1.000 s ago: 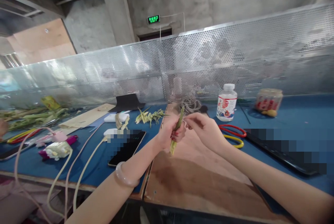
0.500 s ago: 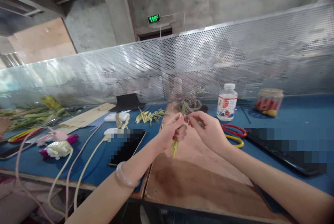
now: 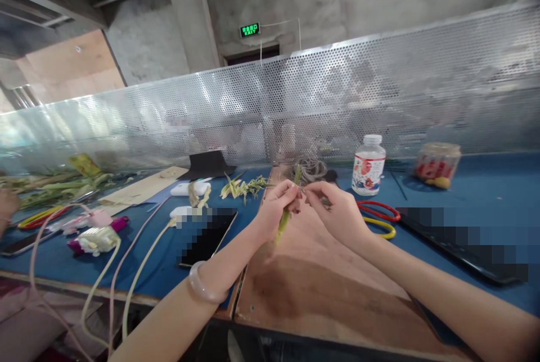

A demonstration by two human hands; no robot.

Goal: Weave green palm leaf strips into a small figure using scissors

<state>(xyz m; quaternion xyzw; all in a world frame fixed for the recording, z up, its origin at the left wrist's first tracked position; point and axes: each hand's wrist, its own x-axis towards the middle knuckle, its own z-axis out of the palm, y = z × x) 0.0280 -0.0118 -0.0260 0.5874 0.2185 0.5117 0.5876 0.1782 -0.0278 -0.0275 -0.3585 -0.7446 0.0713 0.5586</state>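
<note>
My left hand [image 3: 284,203] is closed around a narrow green leaf strip [image 3: 283,226], whose lower end slants down to the left and whose tip sticks up above the fist. A pale bangle circles the left wrist. Close beside it on the right, my right hand [image 3: 335,204] has thumb and forefinger pinched together near the strip; whatever lies between them is too small to make out. Both hands are above a wooden board [image 3: 304,277]. Behind them sits a coil of thin grey wire [image 3: 312,170].
On the right are a lidded bottle [image 3: 368,166], a jar [image 3: 437,166], red and yellow cable loops [image 3: 382,211] and a long black object [image 3: 459,252]. To the left lie a dark phone [image 3: 208,238], white chargers, cables and plant scraps [image 3: 242,186]. A perforated metal panel [image 3: 202,109] rises behind.
My left hand has rolled a little, and the lower end of the leaf strip has swung up and slightly left. The right hand keeps its pinch in nearly the same place.
</note>
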